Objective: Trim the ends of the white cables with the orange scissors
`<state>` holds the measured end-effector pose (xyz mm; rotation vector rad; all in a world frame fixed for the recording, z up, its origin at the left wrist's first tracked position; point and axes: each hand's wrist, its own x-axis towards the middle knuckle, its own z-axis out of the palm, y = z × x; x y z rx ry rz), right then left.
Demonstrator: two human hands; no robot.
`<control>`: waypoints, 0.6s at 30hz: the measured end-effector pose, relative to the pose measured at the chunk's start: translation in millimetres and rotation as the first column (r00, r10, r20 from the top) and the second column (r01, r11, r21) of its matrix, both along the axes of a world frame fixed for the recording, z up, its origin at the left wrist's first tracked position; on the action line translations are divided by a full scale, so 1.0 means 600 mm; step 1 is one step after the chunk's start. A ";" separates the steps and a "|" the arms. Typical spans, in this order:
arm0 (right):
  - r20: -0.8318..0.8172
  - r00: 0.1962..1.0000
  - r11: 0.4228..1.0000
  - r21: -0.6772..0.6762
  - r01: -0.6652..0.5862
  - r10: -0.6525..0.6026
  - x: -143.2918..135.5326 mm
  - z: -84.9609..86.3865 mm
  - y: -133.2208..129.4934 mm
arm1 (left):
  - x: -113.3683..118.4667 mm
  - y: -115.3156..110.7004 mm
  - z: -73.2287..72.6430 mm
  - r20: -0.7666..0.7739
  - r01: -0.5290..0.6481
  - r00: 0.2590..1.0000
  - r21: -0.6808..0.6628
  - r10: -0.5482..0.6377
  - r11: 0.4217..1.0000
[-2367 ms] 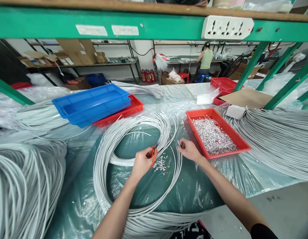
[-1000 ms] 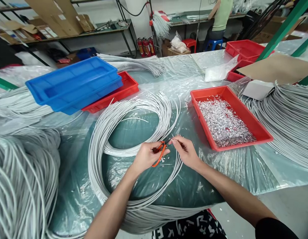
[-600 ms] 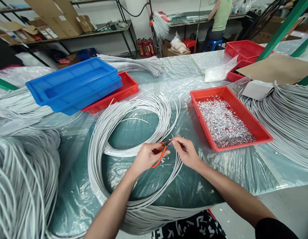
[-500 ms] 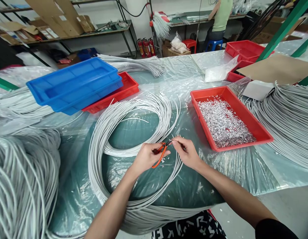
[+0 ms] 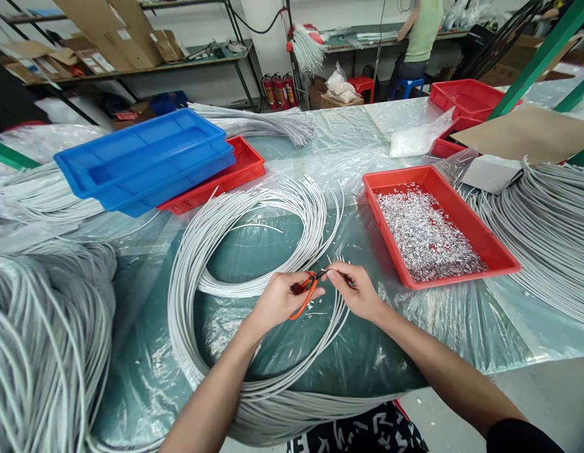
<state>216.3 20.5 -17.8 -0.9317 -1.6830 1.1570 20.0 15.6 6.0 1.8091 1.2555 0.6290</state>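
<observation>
My left hand [image 5: 283,298] is closed around orange-handled pliers [image 5: 307,302], their dark jaws pointing right toward my other hand. My right hand [image 5: 355,289] pinches a cable end right at the jaws; the exact tip is too small to make out. Around both hands lies a coil of white-grey cable [image 5: 181,302], its loose ends fanning out near my right fingers. Small metal bits are scattered on the plastic-covered table [image 5: 225,327] below the pliers. To the right stands a red tray [image 5: 400,267] holding a heap of small silvery metal pieces [image 5: 428,233].
A blue tray [image 5: 145,151] sits on a red tray [image 5: 247,165] at the back left. Thick cable bundles lie at the left [image 5: 46,340] and at the right [image 5: 550,233]. A clear bag [image 5: 412,141] and cardboard [image 5: 527,132] are farther back. Another person [image 5: 421,41] is in the background.
Both hands stay nearly in place, with the pliers and cable end still together. The whole view has shifted very slightly.
</observation>
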 end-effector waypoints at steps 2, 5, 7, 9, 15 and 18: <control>-0.019 1.000 1.000 -0.013 -0.024 0.024 0.001 0.002 0.001 | -0.001 -0.001 0.000 -0.006 0.014 1.000 -0.004 -0.014 1.000; -0.071 0.996 0.997 -0.040 -0.061 0.058 0.001 0.008 0.003 | -0.003 -0.002 0.001 -0.013 0.025 1.000 0.010 -0.025 1.000; -0.117 0.990 0.994 -0.067 -0.084 0.076 0.001 0.012 0.003 | -0.003 -0.003 0.002 -0.010 0.029 1.000 0.016 -0.029 0.999; -0.159 0.984 0.990 -0.104 -0.098 0.081 0.000 0.014 0.002 | -0.001 -0.004 0.003 0.000 0.031 1.000 0.015 -0.031 0.999; -0.182 0.981 0.985 -0.144 -0.091 0.064 -0.001 0.015 0.000 | 0.001 -0.004 0.004 0.020 0.026 0.999 0.017 -0.026 1.000; -0.189 0.979 0.986 -0.137 -0.099 0.072 -0.001 0.015 0.000 | -0.001 -0.004 0.004 0.020 0.045 0.999 0.025 -0.045 0.999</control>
